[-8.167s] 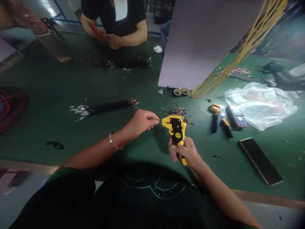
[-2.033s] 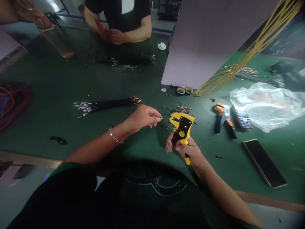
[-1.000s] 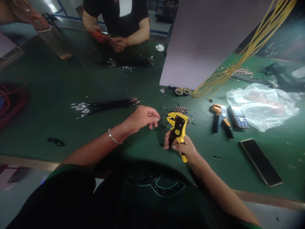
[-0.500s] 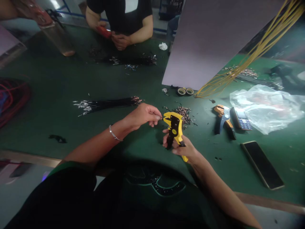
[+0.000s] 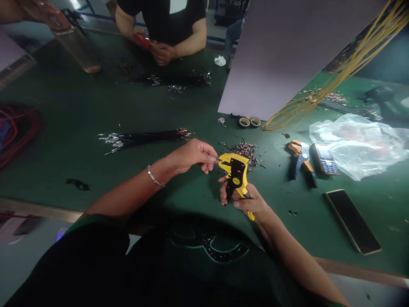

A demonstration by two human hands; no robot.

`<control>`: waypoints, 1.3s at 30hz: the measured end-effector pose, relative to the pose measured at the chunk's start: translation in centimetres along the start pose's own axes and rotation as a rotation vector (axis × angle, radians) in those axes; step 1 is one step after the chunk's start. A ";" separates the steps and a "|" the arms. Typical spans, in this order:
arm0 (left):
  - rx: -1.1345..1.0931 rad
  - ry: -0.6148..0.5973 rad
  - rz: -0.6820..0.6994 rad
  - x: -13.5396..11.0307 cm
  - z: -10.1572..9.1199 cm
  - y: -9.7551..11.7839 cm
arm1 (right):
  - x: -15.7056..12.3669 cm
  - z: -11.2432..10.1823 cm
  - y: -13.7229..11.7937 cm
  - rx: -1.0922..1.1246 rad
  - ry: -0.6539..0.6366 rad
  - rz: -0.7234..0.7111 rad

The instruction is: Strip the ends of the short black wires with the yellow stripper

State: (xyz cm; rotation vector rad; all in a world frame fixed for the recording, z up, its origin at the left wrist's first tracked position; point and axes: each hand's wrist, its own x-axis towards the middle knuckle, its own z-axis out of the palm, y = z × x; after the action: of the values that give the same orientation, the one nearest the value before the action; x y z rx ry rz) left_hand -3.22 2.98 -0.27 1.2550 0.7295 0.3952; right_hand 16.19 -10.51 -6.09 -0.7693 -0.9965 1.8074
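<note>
My right hand (image 5: 247,199) is wrapped round the handles of a yellow and black wire stripper (image 5: 235,171), whose jaws point left. My left hand (image 5: 202,156) pinches a thin dark wire (image 5: 218,160) right at the mouth of those jaws; most of the wire is hidden by the fingers. Behind the tool lies a heap of short copper-coloured and dark scraps (image 5: 245,151). To the left of it, beyond my left wrist, rests a bundle of black wires (image 5: 145,137) with silvery ends on one side and coppery ends on the other.
On the green table (image 5: 179,264) to my right lie a second stripper (image 5: 299,157), a keypad phone (image 5: 326,159), a smartphone (image 5: 352,221) and a plastic bag (image 5: 361,140). A pale panel (image 5: 271,55) stands ahead, beside yellow wires (image 5: 348,70) and tape rolls (image 5: 249,122). Across sits a person (image 5: 162,53).
The wire stripper in my right hand has shifted slightly right and down. My left hand stays nearly in place, still pinching at the jaws.
</note>
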 end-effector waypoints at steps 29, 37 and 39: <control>-0.152 -0.157 -0.130 0.2 0.0 -0.2 | -0.7 1.1 -0.4 0.022 0.006 -0.009; -0.123 -0.164 -0.130 0.1 -0.1 -0.2 | -0.9 1.2 0.1 0.063 0.038 0.011; -0.119 -0.167 -0.128 0.1 -0.2 -0.2 | -0.9 1.3 0.1 0.079 0.045 0.004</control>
State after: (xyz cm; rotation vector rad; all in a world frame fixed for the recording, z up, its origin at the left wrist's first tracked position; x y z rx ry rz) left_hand -3.26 3.15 -0.50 1.1086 0.6303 0.2230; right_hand 15.42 -11.78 -5.43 -0.7605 -0.8894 1.8138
